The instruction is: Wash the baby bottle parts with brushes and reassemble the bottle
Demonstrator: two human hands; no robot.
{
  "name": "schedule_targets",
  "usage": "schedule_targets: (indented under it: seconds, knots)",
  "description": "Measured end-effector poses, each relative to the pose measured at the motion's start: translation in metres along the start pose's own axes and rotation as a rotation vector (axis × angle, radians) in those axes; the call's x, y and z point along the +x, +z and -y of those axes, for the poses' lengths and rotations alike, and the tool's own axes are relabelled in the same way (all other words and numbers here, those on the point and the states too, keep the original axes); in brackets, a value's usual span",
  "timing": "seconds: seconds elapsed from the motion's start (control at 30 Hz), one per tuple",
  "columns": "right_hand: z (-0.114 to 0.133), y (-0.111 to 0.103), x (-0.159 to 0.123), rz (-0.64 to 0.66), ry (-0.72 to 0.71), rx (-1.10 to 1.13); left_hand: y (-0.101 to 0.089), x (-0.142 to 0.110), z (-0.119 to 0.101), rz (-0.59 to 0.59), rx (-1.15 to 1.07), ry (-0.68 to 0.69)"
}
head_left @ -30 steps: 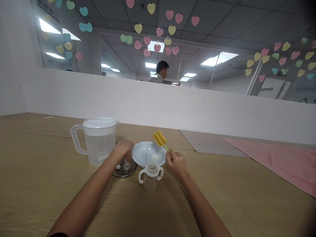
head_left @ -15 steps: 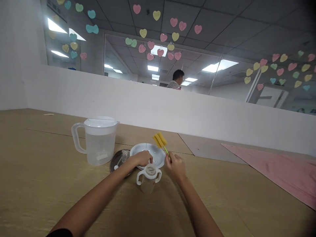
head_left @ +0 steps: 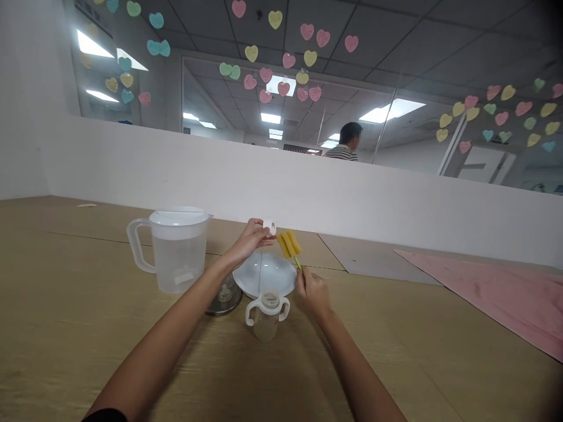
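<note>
A wood-toned table (head_left: 65, 328) fills the lower part of the view, with two bare forearms reaching in from the bottom edge. Near the center, the left hand (head_left: 248, 241) is raised and closed in a pinch around a small white plastic ring (head_left: 269, 227), which it holds in the air above the far side of a shallow white dish (head_left: 264, 274). The right hand (head_left: 311, 296) is closed around the thin green handle of a yellow sponge bottle brush (head_left: 288, 244), with the sponge head tilted up and away, just above the right edge of the dish.

A clear plastic baby bottle (head_left: 267, 316) with two white handles stands upright on the table, touching or just in front of the dish. Left of it lies a round metal tray (head_left: 220, 309), partly under the dish, with a small clear piece (head_left: 227, 288) on it. Farther left stands a clear plastic pitcher (head_left: 173, 252) with a white lid, holding water.

A pink sheet (head_left: 484, 293) lies at the right. Beyond a white partition (head_left: 220, 176), a person in a striped shirt (head_left: 345, 146) stands under a ceiling dotted with paper hearts (head_left: 281, 58).
</note>
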State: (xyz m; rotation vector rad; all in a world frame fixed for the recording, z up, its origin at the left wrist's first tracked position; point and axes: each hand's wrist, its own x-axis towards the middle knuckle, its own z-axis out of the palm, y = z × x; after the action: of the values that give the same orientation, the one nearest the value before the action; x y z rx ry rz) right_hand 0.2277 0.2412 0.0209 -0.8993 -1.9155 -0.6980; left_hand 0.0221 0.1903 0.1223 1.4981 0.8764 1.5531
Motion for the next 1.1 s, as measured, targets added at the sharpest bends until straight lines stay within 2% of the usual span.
schedule_targets:
  seconds: [0.07, 0.2, 0.27, 0.37, 0.5, 0.6, 0.77, 0.83, 1.0, 1.1]
  knots:
    - [0.002, -0.001, 0.0, -0.02, -0.018, 0.022, -0.001, -0.003, -0.004, 0.025, 0.111, -0.009]
    - [0.005, -0.003, -0.001, -0.055, -0.035, 0.059, 0.0, -0.012, -0.011, 0.256, 0.456, 0.042]
    - [0.005, -0.003, -0.001, -0.074, -0.029, 0.063, 0.003, -0.016, -0.016, 0.3, 0.532, 0.091]
    - [0.005, -0.004, 0.0, -0.104, -0.036, 0.066, 0.008, -0.019, -0.022, 0.278, 0.56, 0.099]
    - [0.006, -0.006, 0.001, -0.097, -0.069, 0.092, 0.01, -0.016, -0.019, 0.158, 0.595, 0.124]
    - [0.006, -0.006, 0.001, -0.088, -0.067, 0.105, 0.008, -0.013, -0.016, 0.104, 0.54, 0.149]
    - [0.006, -0.005, 0.002, -0.092, 0.008, 0.092, 0.005, -0.014, -0.021, 0.177, 0.342, 0.161]
    - [0.006, -0.006, 0.002, -0.094, 0.028, 0.087, 0.005, -0.016, -0.024, 0.202, 0.346, 0.153]
    - [0.006, -0.01, 0.003, -0.098, 0.003, 0.083, 0.005, -0.017, -0.028, 0.227, 0.57, 0.133]
    - [0.005, -0.013, 0.003, -0.081, -0.08, 0.096, 0.003, -0.018, -0.03, 0.133, 0.846, 0.159]
